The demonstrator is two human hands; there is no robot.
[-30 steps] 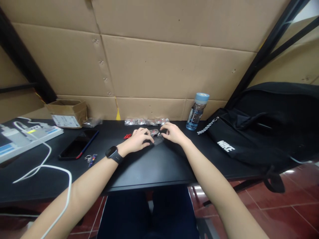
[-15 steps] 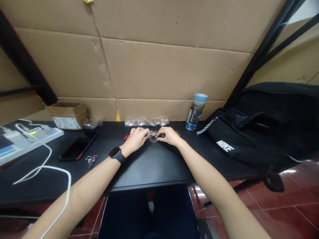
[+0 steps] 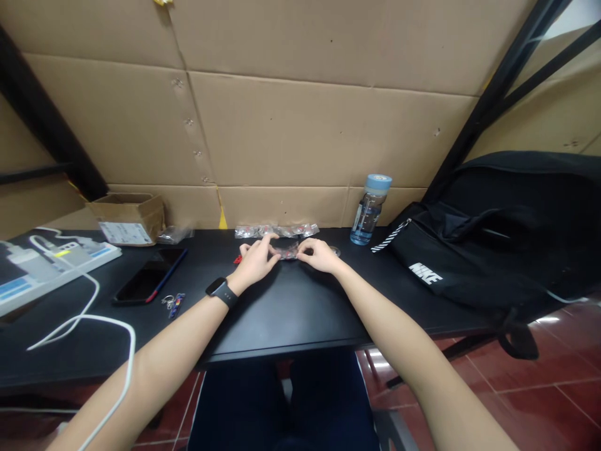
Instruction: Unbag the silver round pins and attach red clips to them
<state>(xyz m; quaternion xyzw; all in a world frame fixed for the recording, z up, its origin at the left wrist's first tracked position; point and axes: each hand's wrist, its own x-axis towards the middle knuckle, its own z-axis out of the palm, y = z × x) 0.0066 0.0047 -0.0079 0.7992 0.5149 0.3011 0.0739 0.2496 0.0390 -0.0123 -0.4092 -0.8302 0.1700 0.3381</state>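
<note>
Between my hands lies a small clear plastic packet (image 3: 287,253) with something red inside, on the black table (image 3: 282,313). My right hand (image 3: 322,256) pinches its right end between thumb and fingers. At its left end is my left hand (image 3: 253,263), fingers spread and thumb apart, close to the plastic; whether they touch it I cannot tell. A red piece (image 3: 238,258) shows partly from behind the left hand. Just beyond the hands, several similar clear packets (image 3: 256,232) lie in a row against the cardboard. A round-edged thing (image 3: 335,250) is mostly hidden behind my right hand.
A water bottle (image 3: 370,213) and a black bag (image 3: 451,250) stand to the right. On the left are a phone (image 3: 150,275), a keychain (image 3: 176,305), a cardboard box (image 3: 129,219), a power strip (image 3: 56,269) and a white cable (image 3: 129,351). A cardboard wall (image 3: 305,138) closes the back.
My left fingers have opened from their pinch on the packet and spread apart. The packet now sits lower and flatter, with my right hand still pinching its end.
</note>
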